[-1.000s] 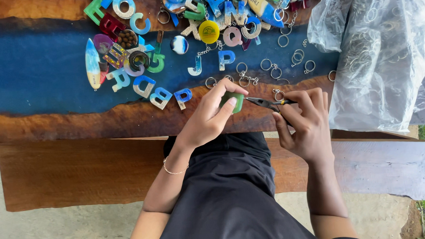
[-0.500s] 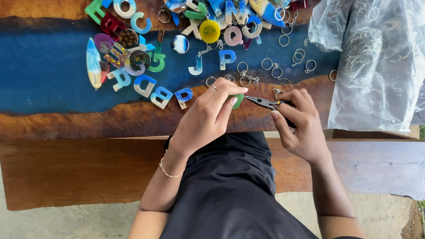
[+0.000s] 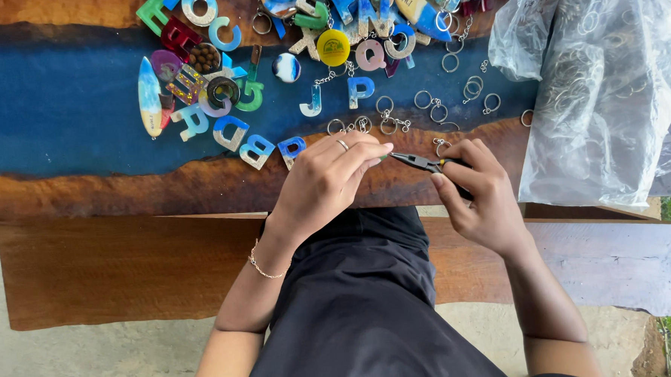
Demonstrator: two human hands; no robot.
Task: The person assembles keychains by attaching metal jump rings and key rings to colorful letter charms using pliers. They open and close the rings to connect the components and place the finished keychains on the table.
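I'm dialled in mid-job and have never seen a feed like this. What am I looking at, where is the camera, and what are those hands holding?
There is no machine here: a person works with two bare hands, and the one camera sits on their head, looking down. The left hand pinches a small piece, mostly hidden by its fingers. The right hand grips small pliers, whose tips meet that piece. On the wood and blue table lie coloured letter charms, loose metal key rings and a clear plastic bag of more rings.

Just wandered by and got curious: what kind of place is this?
Likely a small craft workbench for making keychains: coloured letter charms, loose metal key rings, and the right hand working small pliers beside the left hand.
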